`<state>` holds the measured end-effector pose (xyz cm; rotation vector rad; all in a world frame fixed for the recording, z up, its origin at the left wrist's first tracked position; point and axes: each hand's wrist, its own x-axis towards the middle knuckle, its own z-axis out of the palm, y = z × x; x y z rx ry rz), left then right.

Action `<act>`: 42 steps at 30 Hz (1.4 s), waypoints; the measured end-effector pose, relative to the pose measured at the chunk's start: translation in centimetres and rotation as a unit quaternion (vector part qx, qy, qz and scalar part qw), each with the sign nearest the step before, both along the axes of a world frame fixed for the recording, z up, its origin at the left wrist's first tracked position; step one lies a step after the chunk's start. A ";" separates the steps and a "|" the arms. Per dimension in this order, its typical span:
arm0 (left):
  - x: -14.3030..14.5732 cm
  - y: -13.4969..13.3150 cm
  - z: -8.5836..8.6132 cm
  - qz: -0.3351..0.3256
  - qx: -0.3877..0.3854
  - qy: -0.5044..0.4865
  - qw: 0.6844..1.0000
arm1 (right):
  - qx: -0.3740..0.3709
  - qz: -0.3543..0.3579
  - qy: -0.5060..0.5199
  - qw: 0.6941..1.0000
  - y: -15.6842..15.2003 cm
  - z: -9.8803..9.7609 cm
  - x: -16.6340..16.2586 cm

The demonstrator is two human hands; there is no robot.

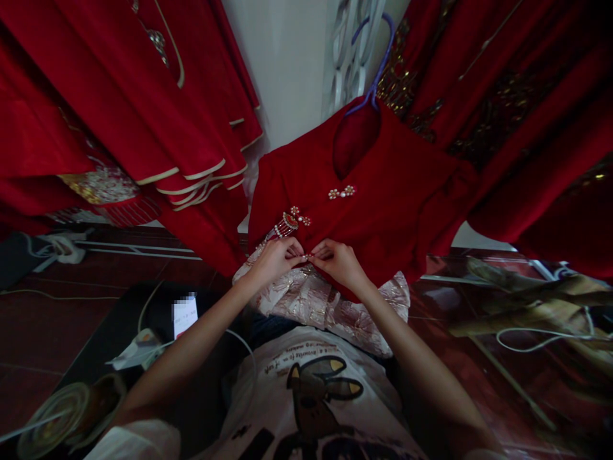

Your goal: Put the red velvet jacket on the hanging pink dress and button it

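Note:
A red jacket (378, 211) hangs in front of me from a purple hanger (382, 64). Its front carries a beaded flower clasp (342, 192) below the neckline and a red-and-pearl tasselled ornament (286, 223) at the left. My left hand (278, 259) is closed in a pinch at the jacket's front edge. Opposite it, my right hand (338, 262) pinches too, their fingertips almost meeting. Between them shows a small beaded clasp, mostly hidden by the fingers. Below the hands, a pale pink shiny skirt (330, 306) lies over my lap.
Red garments with light piping (191, 140) hang at the left, and red sequinned ones (517, 108) at the right. A metal chain (342, 51) bears the hanger. A lit phone (185, 316) and a lidded cup (57, 418) lie lower left. Plastic wrapping (541, 300) sits right.

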<state>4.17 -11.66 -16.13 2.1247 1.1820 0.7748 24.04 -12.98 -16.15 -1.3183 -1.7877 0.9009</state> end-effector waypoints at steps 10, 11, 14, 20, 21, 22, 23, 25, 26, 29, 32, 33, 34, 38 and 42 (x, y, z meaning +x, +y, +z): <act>0.0 -0.3 0.3 0.001 0.015 0.010 1.000 | 0.007 -0.001 0.019 1.000 0.0 -0.2 -0.2; 0.1 -0.3 0.3 -0.001 0.013 0.009 1.000 | 0.005 0.002 0.019 1.000 0.0 -0.2 -0.2; 0.2 -0.3 0.7 -0.015 0.008 -0.001 1.000 | -0.005 0.028 0.020 0.999 0.2 -0.1 0.4; -0.3 1.7 3.6 0.063 0.170 -0.018 0.983 | -0.046 0.128 0.023 0.990 0.1 1.2 2.5; -0.4 2.2 4.2 0.059 0.203 0.014 0.977 | -0.054 0.140 0.023 0.988 0.0 1.6 2.8; -0.6 2.8 4.8 0.048 0.231 0.053 0.970 | -0.062 0.153 0.023 0.986 -0.1 1.9 3.1; -0.8 3.3 5.2 0.033 0.253 0.092 0.963 | -0.068 0.167 0.022 0.983 -0.2 2.2 3.3; -1.1 4.3 6.1 -0.005 0.281 0.155 0.947 | -0.075 0.186 0.022 0.980 -0.4 2.6 3.7; -1.2 4.7 6.4 -0.025 0.289 0.174 0.941 | -0.074 0.190 0.023 0.979 -0.5 2.8 3.9; -1.2 5.4 7.4 -0.071 0.305 0.186 0.931 | -0.071 0.204 0.021 0.976 -0.5 3.2 4.4; -0.9 5.5 8.1 -0.101 0.306 0.187 0.928 | -0.071 0.217 0.020 0.973 -0.6 3.7 4.9; -0.8 5.5 8.2 -0.108 0.305 0.189 0.927 | -0.071 0.218 0.021 0.973 -0.7 4.0 5.0; -0.6 5.5 8.3 -0.113 0.304 0.191 0.927 | -0.070 0.217 0.021 0.973 -0.8 4.3 5.1; -0.4 5.7 8.4 -0.114 0.307 0.197 0.924 | -0.065 0.215 0.027 0.974 -1.2 5.3 5.7; -0.6 5.9 8.3 -0.115 0.315 0.217 0.917 | -0.073 0.213 0.030 0.974 -1.4 6.0 6.5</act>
